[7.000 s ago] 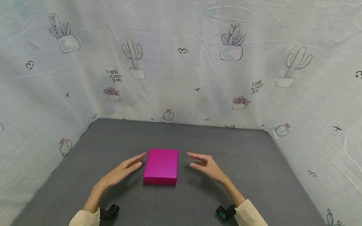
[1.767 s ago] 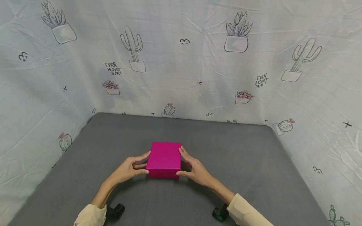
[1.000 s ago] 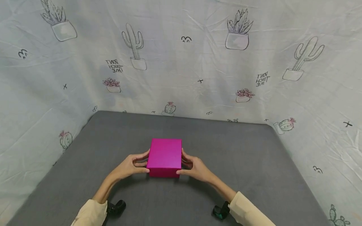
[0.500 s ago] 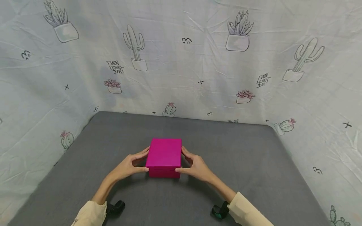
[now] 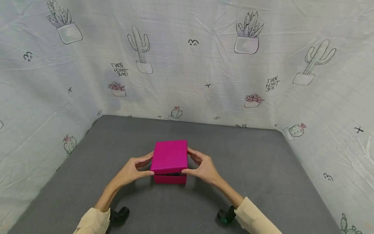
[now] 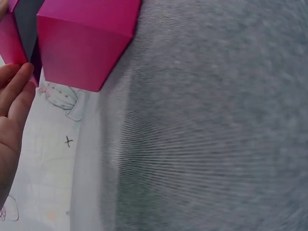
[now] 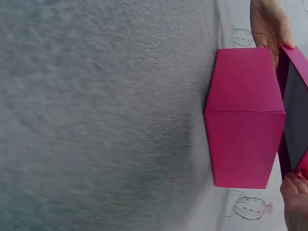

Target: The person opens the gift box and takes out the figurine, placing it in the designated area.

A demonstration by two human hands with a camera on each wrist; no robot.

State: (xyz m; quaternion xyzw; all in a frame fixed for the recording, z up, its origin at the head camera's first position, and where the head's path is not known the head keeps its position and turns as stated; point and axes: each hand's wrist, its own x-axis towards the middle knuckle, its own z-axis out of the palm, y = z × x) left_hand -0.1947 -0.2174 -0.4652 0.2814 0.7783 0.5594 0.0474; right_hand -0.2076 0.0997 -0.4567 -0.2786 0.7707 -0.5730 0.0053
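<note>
A magenta box lid (image 5: 170, 156) hovers tilted over the box's lower part (image 5: 170, 180), which stands on the grey table. My left hand (image 5: 132, 170) grips the lid's left side, thumb at the front corner. On the right side my right hand (image 5: 205, 169) holds it the same way. Something dark shows in the front gap, too small to identify. In the left wrist view the lower part (image 6: 82, 53) is apart from the lid, beside my left fingers (image 6: 19, 91). The lid's dark inside (image 7: 296, 108) faces the lower part in the right wrist view.
A grey cloth-covered table (image 5: 233, 152) spreads around the box. Behind it and along both sides hangs a white curtain (image 5: 187, 71) with cactus drawings. Black wrist devices (image 5: 119, 215) sit by both cream sleeves (image 5: 255, 216).
Seven seconds ago both hands were apart from the closed box. They then took hold of its sides. In the last half second the lid has risen and a gap has opened at the front.
</note>
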